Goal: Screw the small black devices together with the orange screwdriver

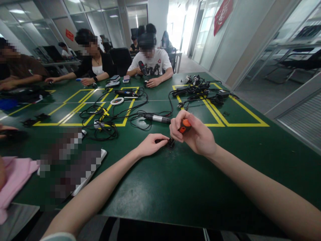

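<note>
The big green table [160, 190] has yellow lines [240, 124] and a heap of black cables [107, 117] (glass walls [100, 20] stand behind). Open green top runs from the hands to the near edge. The right hand [198, 135] grips an orange screwdriver [185, 126], pointing down at a small black part [171, 143] mid-table. The left hand [150, 144] pinches that part.

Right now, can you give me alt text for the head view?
The right hand holds an orange-handled screwdriver, tip down on a small black part that the left hand pinches on a green table. Cables lie beyond; other people sit across.
</note>
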Demonstrator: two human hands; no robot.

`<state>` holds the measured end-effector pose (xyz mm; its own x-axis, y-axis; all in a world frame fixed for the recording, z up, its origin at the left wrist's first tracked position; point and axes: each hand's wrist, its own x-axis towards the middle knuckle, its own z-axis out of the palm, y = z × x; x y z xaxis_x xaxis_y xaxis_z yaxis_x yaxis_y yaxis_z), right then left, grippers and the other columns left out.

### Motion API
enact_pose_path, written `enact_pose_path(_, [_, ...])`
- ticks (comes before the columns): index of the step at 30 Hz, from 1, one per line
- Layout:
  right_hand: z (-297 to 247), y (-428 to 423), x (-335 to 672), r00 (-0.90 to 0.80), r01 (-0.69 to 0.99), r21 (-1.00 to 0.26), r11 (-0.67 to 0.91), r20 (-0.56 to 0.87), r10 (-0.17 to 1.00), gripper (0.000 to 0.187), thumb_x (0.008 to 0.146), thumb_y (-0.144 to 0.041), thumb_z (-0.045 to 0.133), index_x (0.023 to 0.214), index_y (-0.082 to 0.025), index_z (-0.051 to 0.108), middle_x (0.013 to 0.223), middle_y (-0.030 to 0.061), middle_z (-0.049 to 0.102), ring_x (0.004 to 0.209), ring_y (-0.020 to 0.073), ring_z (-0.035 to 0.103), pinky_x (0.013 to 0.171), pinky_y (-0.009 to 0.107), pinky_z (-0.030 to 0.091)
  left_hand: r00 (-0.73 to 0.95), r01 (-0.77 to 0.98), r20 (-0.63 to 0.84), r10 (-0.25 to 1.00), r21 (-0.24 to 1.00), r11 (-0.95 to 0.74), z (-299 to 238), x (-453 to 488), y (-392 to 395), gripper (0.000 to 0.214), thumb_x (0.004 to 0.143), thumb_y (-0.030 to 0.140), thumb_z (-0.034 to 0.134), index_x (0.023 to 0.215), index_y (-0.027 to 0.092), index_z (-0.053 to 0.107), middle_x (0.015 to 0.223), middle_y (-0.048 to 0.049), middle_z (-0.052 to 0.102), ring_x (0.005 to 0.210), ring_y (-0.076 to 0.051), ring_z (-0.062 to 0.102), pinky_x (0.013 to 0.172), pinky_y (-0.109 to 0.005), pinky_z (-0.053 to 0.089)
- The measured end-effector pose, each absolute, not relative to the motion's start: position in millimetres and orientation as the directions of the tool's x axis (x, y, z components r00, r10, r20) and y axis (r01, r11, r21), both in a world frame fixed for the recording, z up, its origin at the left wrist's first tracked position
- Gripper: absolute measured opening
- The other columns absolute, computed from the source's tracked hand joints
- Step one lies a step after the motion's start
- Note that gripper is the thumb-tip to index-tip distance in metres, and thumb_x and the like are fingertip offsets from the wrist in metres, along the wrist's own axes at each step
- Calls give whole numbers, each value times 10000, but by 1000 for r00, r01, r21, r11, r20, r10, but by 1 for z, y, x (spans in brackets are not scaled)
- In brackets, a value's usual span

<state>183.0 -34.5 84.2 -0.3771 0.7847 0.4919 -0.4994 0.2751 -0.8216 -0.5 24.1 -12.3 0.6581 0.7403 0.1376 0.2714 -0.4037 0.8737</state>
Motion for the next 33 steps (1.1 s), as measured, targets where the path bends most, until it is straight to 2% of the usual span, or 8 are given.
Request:
enact_pose_path(5, [89,-33,183,-374,-506,-835,217,439,817,487,1049,-593,552,746,-212,559,538,-71,371,490,103,277,505,262,235,647,286,157,746,858,-428,-10,0,22,283,1014,285,616,1135,147,831,1109,-79,841,989,-212,748,933,-294,562])
enact_pose_path(8, [88,-34,183,-369,-509,-832,221,443,817,497,1030,-652,533,778,-224,540,526,-85,333,486,104,237,509,262,225,641,297,162,750,849,-438,-10,0,22,270,1008,269,621,1116,146,835,1088,-74,841,958,-201,741,896,-280,552])
enact_pose_path(13, [86,-35,185,-365,-475,-845,245,442,819,375,978,-573,653,876,-250,491,572,-92,422,502,110,295,534,258,267,648,308,158,745,840,-446,-10,0,22,284,1009,275,616,1140,143,831,1087,-78,841,944,-198,739,880,-279,551])
enact_pose_path(17, [87,-31,186,-339,-461,-843,277,456,823,388,982,-577,665,860,-221,567,657,-42,542,522,114,423,535,277,326,648,293,170,742,844,-449,-11,0,22,291,1012,282,611,1145,145,831,1122,-86,840,1003,-214,749,941,-302,554])
enact_pose_path(19, [87,-28,187,-324,-462,-845,270,444,835,442,995,-610,635,811,-211,587,640,-35,503,521,115,408,516,277,312,648,298,168,743,842,-449,-11,0,22,290,1011,281,610,1146,151,832,1120,-82,841,996,-214,750,933,-303,558])
enact_pose_path(24, [87,-25,187,-286,-460,-858,230,388,876,538,979,-706,591,747,-224,529,577,-69,341,487,97,249,485,261,230,641,319,166,749,831,-457,-10,1,22,274,1016,280,618,1124,159,838,1083,-74,842,955,-204,744,907,-293,565])
enact_pose_path(29, [84,-28,187,-304,-479,-842,250,425,853,426,970,-657,634,880,-255,526,569,-94,357,490,103,237,511,256,247,643,323,166,748,826,-461,-9,0,21,276,1023,282,620,1140,156,836,1097,-83,841,977,-213,750,946,-309,569])
enact_pose_path(33, [84,-31,187,-337,-449,-851,275,446,829,386,991,-612,639,916,-255,512,603,-87,437,499,104,319,524,256,272,658,275,191,728,840,-468,-11,-1,22,317,1029,274,606,1240,148,806,1190,-101,826,1068,-224,753,1015,-327,562])
